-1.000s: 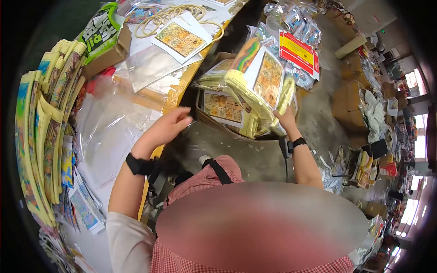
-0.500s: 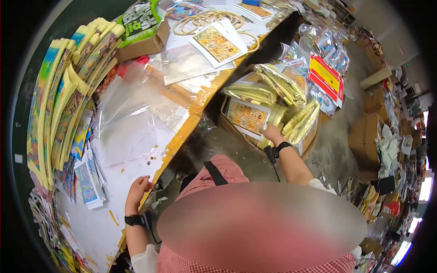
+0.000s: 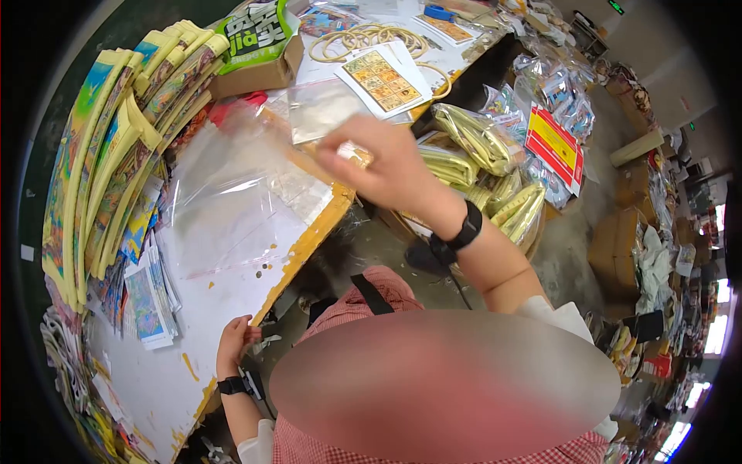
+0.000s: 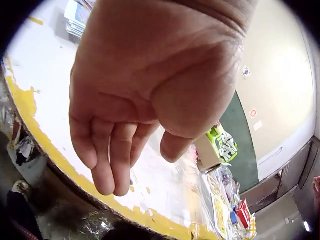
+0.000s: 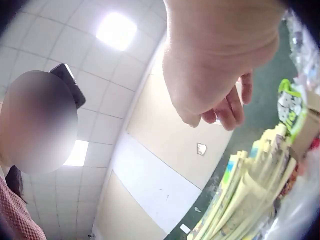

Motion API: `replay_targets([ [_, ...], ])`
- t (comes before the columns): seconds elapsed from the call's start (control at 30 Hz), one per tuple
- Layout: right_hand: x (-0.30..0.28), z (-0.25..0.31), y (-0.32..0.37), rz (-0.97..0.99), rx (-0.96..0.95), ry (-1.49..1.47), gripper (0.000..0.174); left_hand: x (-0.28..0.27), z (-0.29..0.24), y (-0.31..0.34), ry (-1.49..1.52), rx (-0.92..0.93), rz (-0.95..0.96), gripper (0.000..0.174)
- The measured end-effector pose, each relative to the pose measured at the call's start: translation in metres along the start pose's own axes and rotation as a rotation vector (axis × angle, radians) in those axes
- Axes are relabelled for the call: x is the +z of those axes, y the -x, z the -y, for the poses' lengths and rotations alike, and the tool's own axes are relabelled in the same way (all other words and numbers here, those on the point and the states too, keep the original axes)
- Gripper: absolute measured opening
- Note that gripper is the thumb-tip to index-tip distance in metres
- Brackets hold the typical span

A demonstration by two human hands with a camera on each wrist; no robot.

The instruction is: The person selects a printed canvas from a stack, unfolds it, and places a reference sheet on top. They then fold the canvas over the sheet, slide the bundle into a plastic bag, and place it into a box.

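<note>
My right hand [image 3: 379,162] is raised over the table's yellow edge, blurred in the head view. Its fingers bend loosely in the right wrist view, and nothing is between them. Low at the near edge of the white table [image 3: 201,317] is my left hand [image 3: 234,344]. Its relaxed fingers [image 4: 120,165] hold nothing and overlap the table edge in the left wrist view. Clear plastic bags [image 3: 224,209] lie flat on the table, left of my right hand. Beyond it, plastic-wrapped yellow packs [image 3: 479,139] fill a carton, partly hidden by my right forearm.
Thick folded yellow-edged prints [image 3: 97,178] stand stacked at the table's left. Behind are a green bag [image 3: 259,35] in a carton, a coil of cream cord [image 3: 340,42] and picture sheets [image 3: 382,81]. A red and yellow card [image 3: 554,147] lies among wrapped goods on the right.
My right hand let go of a yellow pack in the carton, then rose leftward over the table edge. My left hand moved down and back to the near table edge. The head view shifted.
</note>
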State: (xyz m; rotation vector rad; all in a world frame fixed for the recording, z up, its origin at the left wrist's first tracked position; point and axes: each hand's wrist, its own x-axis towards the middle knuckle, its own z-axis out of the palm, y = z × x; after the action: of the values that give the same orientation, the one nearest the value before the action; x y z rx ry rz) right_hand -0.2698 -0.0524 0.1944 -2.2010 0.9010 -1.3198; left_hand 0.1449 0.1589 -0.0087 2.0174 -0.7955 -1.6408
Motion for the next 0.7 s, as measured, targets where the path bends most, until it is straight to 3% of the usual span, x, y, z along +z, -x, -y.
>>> replay_targets([
  [0.07,-0.01,-0.027,-0.018,-0.075,0.015,0.154,0.02,0.003,-0.007,-0.002,0.01,0.022,0.005,0.038],
  [0.1,-0.012,-0.061,-0.016,-0.107,0.139,0.212,0.022,0.004,-0.009,-0.003,0.021,0.026,0.003,0.038],
  [0.2,-0.028,-0.203,0.038,-0.137,0.354,0.583,0.034,0.003,0.002,-0.008,0.059,0.012,0.0,0.038],
  [0.27,-0.053,-0.242,0.074,-0.032,0.65,0.684,0.044,-0.002,0.012,-0.012,0.067,-0.001,-0.003,0.038],
  [0.33,-0.076,-0.291,0.117,0.036,0.786,0.804,0.058,-0.008,0.02,-0.012,0.05,-0.021,-0.008,0.037],
  [0.4,-0.088,-0.299,0.143,0.035,0.922,0.877,0.06,-0.01,0.023,-0.011,0.08,-0.034,-0.026,0.037],
  [0.5,-0.103,-0.31,0.167,-0.027,1.193,0.768,0.066,-0.011,0.026,-0.024,0.097,-0.05,-0.026,0.037],
  [0.6,-0.119,-0.384,0.217,-0.618,1.448,0.142,0.074,0.003,0.015,-0.03,0.07,-0.073,-0.019,0.038],
  [0.7,-0.141,-0.477,0.285,-0.678,1.351,-0.012,0.08,0.008,0.001,-0.032,0.046,-0.095,-0.002,0.038],
])
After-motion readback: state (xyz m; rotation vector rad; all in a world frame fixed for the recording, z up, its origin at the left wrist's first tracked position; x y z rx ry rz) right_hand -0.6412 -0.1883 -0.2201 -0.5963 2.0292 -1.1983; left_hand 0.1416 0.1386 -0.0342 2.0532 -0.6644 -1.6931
